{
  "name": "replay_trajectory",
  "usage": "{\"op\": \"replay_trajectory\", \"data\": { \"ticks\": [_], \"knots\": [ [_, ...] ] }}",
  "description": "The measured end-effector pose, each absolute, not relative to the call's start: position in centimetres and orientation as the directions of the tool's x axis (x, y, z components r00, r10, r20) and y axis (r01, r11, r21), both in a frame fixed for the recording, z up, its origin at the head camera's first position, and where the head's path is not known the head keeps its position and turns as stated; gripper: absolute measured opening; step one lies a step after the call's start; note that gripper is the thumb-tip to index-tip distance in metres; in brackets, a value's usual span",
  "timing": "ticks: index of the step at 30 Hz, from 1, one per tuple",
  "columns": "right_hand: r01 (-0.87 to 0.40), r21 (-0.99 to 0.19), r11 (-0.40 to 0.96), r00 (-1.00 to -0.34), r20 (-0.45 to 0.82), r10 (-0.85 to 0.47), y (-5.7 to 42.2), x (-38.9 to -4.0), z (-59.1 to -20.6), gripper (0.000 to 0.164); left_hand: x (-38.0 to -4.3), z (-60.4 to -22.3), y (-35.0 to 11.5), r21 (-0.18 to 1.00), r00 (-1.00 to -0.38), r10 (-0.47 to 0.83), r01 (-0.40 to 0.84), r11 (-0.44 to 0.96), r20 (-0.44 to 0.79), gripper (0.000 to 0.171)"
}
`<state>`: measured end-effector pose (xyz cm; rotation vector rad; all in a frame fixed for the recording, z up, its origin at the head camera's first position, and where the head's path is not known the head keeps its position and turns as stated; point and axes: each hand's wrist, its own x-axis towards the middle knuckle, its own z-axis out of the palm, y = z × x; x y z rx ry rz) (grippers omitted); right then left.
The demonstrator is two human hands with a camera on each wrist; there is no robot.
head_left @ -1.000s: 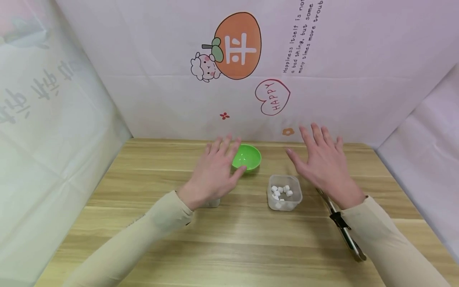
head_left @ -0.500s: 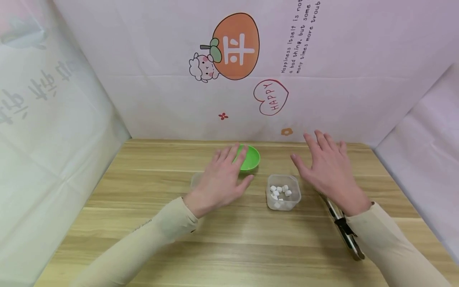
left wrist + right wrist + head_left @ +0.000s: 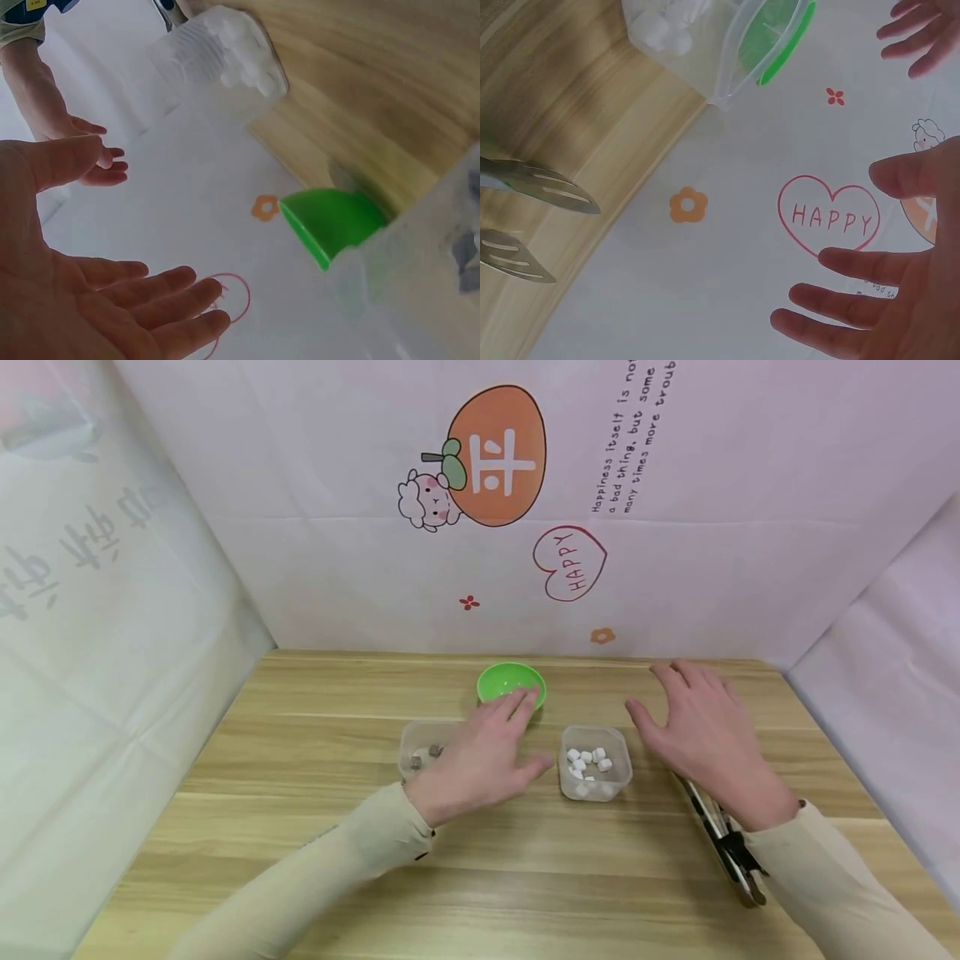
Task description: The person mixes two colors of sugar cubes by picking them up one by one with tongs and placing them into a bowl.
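My left hand [image 3: 480, 768], fingers extended, hovers over the right part of a clear plastic box [image 3: 411, 735] holding small grey-brown cubes [image 3: 436, 750]. Its fingertips overlap the front rim of a green bowl [image 3: 498, 677] in the head view. On the right, my right hand [image 3: 708, 739] is spread above the slotted ends of metal tongs [image 3: 723, 839], which lie on the table. Their two slotted heads [image 3: 551, 187] show in the right wrist view. Between the hands stands another clear box [image 3: 596, 789] with several small white pieces [image 3: 581, 765]. Neither hand holds anything.
The wooden table [image 3: 525, 893] ends at a white printed cloth [image 3: 337, 577] hanging behind it. More white cloth [image 3: 892, 635] hangs along the right side, and likewise on the left.
My left hand has moved right and toward me, uncovering more of the left box and the bowl. My right hand has shifted right and toward me over the tongs.
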<state>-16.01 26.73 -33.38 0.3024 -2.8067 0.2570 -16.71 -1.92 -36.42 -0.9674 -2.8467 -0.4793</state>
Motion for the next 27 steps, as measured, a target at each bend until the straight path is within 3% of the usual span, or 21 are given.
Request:
{"op": "replay_trajectory", "data": {
  "ticks": [12,22,27],
  "knots": [
    [-0.192,-0.176,0.965,-0.961,0.236,-0.148,28.1,-14.8,-33.9,0.063,-16.6,-38.3,-0.3,0.530,-0.819,0.569,0.513,0.675,0.068,0.103],
    [-0.148,-0.183,0.972,-0.982,0.141,-0.123,29.4,-13.7,-34.1,0.061,-17.0,-39.8,0.9,0.644,-0.822,0.568,0.455,0.615,0.038,0.113],
    [-0.124,-0.168,0.978,-0.992,0.058,-0.116,30.0,-13.4,-34.5,0.068,-17.3,-40.8,1.7,0.666,-0.829,0.558,0.433,0.607,0.031,0.119]
  ]
}}
